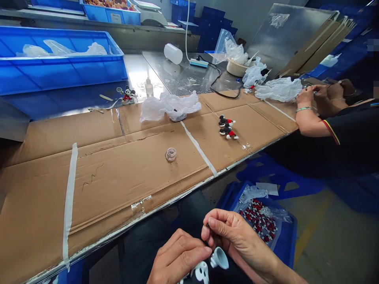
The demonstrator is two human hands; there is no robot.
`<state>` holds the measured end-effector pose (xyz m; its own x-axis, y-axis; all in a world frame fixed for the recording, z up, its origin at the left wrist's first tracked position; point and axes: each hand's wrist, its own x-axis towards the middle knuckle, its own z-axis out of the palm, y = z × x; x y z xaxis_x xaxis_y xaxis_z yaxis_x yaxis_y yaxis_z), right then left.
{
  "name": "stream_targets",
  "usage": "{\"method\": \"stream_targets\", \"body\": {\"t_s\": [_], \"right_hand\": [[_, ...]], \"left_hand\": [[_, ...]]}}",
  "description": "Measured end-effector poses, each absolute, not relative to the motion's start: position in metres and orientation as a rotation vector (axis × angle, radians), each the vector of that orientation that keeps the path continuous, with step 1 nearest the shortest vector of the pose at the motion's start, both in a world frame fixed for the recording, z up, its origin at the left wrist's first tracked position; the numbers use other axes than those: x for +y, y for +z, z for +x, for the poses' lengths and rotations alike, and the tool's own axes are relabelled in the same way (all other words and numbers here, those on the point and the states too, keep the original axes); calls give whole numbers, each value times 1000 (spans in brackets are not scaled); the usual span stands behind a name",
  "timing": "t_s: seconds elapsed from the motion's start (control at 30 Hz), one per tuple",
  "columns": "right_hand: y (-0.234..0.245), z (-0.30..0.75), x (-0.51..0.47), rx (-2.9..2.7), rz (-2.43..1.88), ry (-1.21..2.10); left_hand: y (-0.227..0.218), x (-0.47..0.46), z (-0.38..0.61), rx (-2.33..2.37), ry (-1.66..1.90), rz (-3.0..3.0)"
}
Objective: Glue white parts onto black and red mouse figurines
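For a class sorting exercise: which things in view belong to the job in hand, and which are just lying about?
Job in hand:
- black-and-white figurine, in the left hand
- white cup-shaped piece beside it
- probably two mouse figurines on the cardboard

Apparently just lying about:
- power strip
- white cylindrical container on its side

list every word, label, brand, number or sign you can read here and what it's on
No text can be read.
White label on the blue bin at the back: marks too small and blurred to read.
Figure in the left hand: no lettering on the part that shows.
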<state>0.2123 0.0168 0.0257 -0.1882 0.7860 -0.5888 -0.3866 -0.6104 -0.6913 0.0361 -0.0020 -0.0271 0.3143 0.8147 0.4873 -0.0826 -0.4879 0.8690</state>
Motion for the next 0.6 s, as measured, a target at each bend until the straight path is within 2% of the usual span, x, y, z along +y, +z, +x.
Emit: {"method": "stream_targets", "body": {"t_s": [0.27,0.6], "right_hand": [[37,212,15,-801,-1404,1773],[42,211,18,-964,-1402,1782]], "left_hand": [[-43,5,26,650,1397,2069],[-36,6,27,682,1336,2180]]}}
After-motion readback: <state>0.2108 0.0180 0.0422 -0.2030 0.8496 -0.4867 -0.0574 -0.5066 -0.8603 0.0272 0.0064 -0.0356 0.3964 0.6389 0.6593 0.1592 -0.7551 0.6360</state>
